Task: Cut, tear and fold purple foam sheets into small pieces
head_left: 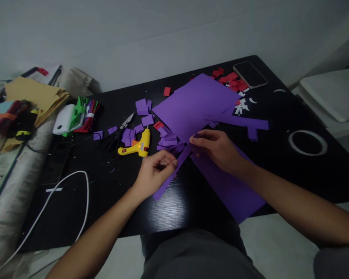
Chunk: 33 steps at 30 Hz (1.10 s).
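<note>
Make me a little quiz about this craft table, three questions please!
1. True or false: the glue gun is red.
2. Pick one: what do the left hand and the right hand hold between them? A) a purple strip B) a spoon C) a ball
3. Fill the gap: the table is ___ in colour.

Key: 1 false, it is yellow. 2 A, each hand pinches one part of the strip. 3 black.
</note>
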### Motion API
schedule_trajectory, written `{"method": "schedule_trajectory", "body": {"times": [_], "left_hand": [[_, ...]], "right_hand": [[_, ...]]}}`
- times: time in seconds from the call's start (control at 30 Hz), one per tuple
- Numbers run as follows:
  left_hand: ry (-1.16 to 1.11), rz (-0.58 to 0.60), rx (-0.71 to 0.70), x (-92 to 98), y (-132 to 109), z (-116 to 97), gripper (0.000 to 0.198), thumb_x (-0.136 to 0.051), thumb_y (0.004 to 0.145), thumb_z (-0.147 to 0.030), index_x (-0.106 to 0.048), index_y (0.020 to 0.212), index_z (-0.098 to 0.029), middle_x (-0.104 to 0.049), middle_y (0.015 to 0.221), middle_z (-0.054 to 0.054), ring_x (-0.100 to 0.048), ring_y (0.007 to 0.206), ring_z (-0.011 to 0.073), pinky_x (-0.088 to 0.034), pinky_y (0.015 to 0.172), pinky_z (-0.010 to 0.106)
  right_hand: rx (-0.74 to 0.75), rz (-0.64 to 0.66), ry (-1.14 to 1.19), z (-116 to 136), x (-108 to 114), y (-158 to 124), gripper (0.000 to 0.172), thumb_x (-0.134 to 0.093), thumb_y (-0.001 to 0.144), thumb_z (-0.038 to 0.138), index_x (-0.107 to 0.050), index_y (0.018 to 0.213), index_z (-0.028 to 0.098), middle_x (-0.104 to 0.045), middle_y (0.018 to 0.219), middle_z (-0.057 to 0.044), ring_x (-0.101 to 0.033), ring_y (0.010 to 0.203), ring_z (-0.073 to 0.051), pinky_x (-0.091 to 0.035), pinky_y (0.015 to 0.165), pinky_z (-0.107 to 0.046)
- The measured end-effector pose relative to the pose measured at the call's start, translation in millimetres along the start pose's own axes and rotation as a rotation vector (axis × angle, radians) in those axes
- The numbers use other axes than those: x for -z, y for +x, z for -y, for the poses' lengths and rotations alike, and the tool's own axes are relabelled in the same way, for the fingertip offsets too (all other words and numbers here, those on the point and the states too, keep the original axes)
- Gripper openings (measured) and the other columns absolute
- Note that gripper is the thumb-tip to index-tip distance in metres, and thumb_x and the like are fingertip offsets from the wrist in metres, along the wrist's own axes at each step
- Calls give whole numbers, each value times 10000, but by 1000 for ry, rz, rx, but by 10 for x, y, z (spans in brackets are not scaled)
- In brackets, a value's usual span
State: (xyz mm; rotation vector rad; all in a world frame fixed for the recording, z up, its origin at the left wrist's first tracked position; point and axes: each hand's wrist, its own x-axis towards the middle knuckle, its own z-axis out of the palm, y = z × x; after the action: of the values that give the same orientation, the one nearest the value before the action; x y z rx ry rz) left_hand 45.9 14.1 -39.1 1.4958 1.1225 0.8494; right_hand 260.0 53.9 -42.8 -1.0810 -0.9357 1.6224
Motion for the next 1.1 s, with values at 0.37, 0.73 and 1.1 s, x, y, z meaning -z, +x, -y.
{"method": "schedule_trajectory", "body": {"times": [0.37, 0.73, 1.1], "left_hand": [[-90, 29, 44, -33, -8, 3, 136, -678, 913, -270, -638, 847, -159, -676, 653, -5, -632, 583, 113, -493, 589, 218], [-130, -1, 83, 41, 48, 45, 191, -706, 890, -309, -631, 824, -146, -685, 635, 5, -650, 548, 110, -535, 567, 217], [-86, 10, -20, 49, 47, 81, 199, -743, 872, -300, -659, 976, -153, -640, 742, -9, -610, 650, 101, -512, 632, 222]], "right_hand": [[-109, 248, -87, -192, -155, -143, 294, -904, 685, 420, -790, 789, 170, -739, 735, -27, -669, 655, -151, -539, 591, -284], [-16, -45, 59, 33, 106, 132, 209, -922, 649, 315, -792, 762, 197, -739, 808, -11, -639, 696, -131, -509, 580, -245], [-10, -9, 15, -18, 9, 65, 242, -885, 679, 326, -709, 774, 190, -612, 653, 40, -527, 504, -90, -431, 431, -222]]}}
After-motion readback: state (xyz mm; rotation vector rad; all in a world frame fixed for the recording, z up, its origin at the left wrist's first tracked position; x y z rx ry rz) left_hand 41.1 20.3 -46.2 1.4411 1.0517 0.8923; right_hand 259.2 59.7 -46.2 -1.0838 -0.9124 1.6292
